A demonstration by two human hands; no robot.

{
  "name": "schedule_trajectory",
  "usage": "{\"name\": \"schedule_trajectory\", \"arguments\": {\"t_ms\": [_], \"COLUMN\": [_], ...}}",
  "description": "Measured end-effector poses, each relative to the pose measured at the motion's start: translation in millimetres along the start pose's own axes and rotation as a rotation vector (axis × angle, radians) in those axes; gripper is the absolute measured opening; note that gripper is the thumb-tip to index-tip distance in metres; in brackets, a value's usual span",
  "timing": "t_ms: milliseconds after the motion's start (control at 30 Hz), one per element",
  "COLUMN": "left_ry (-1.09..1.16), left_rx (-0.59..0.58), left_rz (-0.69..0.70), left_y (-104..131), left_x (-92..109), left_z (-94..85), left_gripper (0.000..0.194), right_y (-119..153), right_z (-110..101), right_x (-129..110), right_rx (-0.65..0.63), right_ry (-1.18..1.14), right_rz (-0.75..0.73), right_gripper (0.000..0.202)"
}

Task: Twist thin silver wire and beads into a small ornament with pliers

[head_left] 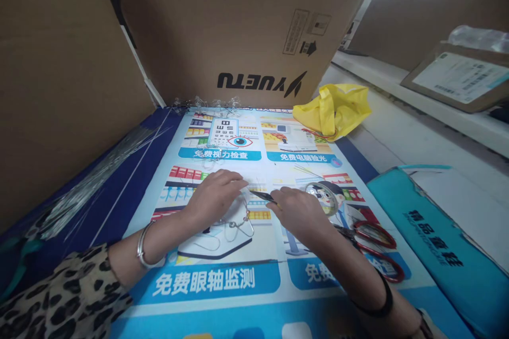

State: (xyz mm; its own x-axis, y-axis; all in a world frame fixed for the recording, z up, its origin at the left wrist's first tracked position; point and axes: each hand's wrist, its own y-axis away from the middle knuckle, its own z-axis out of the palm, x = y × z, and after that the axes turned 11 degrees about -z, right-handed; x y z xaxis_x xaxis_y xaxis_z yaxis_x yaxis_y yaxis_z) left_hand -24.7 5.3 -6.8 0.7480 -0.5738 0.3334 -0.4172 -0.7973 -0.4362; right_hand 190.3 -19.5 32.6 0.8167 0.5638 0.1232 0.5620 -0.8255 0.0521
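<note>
My left hand [217, 196] pinches a bent wire piece [234, 225] with small beads, whose loops hang down below the fingers over the printed sheet. My right hand [300, 214] is closed around a pair of pliers [262, 196]. Their dark, narrow jaws point left, close to my left fingertips. Whether the jaws grip the wire is too small to tell. Just beyond my right hand lies a round clear container [330, 198]. Scissors with red handles [374, 235] rest beside my right forearm, which partly covers them.
Cardboard boxes [238, 21] wall off the back and left. Loose straight wires [107, 175] lie at left, tangled wire pieces [214, 106] at the back. A yellow bag [338, 108] sits back right. At right are a teal box [421, 243] and a shelf [397, 82] holding a labelled package.
</note>
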Motion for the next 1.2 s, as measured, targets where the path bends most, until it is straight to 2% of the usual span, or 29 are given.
{"name": "schedule_trajectory", "arguments": {"t_ms": [200,333,400,467,567,633,700,833,1200], "left_ry": [-0.097,-0.113,-0.029,0.210,0.834,1.186,1.401,1.578,1.626], "left_rx": [0.039,-0.042,-0.058,-0.054,-0.116,-0.152,-0.168,-0.198,-0.203], "left_rz": [0.153,0.134,0.026,-0.197,-0.649,-0.822,-0.880,-0.883,-0.937], "left_y": [1,1,0,-2,-5,-6,-6,-5,-2], "left_x": [5,6,6,5,7,9,12,17,26], "left_z": [-8.6,-13.2,-12.9,-12.6,-14.5,-16.6,-18.3,-18.9,-14.5], "left_gripper": [0.018,0.019,0.020,0.016,0.007,0.009,0.012,0.013,0.013], "right_y": [4,5,5,5,4,3,3,4,5], "right_z": [-7,-9,-9,-9,-6,-5,-4,-3,-1], "right_x": [-5,-7,-6,-4,-4,-6,-9,-15,-18], "right_rx": [0.070,0.089,0.133,0.230,0.378,0.412,0.407,0.393,0.362], "right_ry": [-0.028,-0.037,-0.070,-0.120,-0.199,-0.207,-0.177,-0.127,-0.056], "right_rz": [-0.086,-0.106,-0.081,-0.032,-0.003,-0.024,-0.049,-0.069,-0.080], "right_gripper": [0.018,0.016,0.016,0.018,0.020,0.021,0.021,0.021,0.019]}}
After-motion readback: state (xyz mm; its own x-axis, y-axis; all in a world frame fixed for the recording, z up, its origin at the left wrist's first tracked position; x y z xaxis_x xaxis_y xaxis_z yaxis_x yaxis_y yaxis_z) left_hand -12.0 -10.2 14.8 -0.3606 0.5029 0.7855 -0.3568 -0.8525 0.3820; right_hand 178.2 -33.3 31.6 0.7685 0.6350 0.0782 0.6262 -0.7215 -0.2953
